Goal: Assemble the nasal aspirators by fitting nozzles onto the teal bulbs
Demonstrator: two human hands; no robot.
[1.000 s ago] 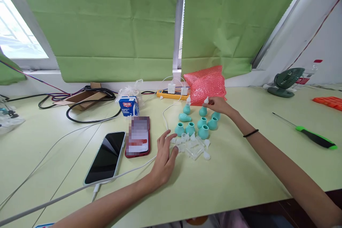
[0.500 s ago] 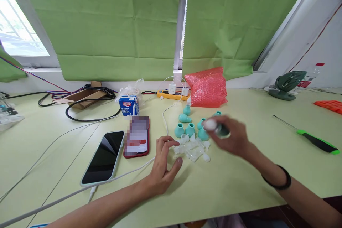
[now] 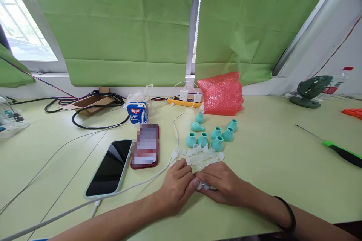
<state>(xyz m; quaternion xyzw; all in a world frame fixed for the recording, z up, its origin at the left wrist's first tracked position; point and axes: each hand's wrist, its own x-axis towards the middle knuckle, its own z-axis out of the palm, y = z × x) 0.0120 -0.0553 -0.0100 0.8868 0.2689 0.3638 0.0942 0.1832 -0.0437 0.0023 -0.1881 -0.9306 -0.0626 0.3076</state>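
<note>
My left hand (image 3: pixel 178 185) and my right hand (image 3: pixel 224 184) meet fingertip to fingertip above the near edge of a pile of translucent plastic parts (image 3: pixel 205 155). Under my right hand's curled fingers, between them and the thumb, small clear plastic pieces (image 3: pixel 203 185) show. My left hand's fingers are bent in, its thumb against those pieces; what its fingertips pinch is hidden. Just behind the pile stand several teal rubber bulbs (image 3: pixel 217 144) with open necks. One teal bulb (image 3: pixel 197 126) lies on its side, and another (image 3: pixel 199 117) has a white tip.
To the left are a red-cased phone (image 3: pixel 145 146), a black-screened phone (image 3: pixel 109 169), a white cable (image 3: pixel 152 176) and a blue milk carton (image 3: pixel 137 113). Behind stand a power strip (image 3: pixel 181 101) and a red bubble-wrap bag (image 3: pixel 222 94). A screwdriver (image 3: pixel 339 151) and fan (image 3: pixel 311 91) are at right.
My right hand has come down and left from above the teal bulbs to meet my left hand. The blurred white-tipped thing it held is out of sight. My left fingers have curled in.
</note>
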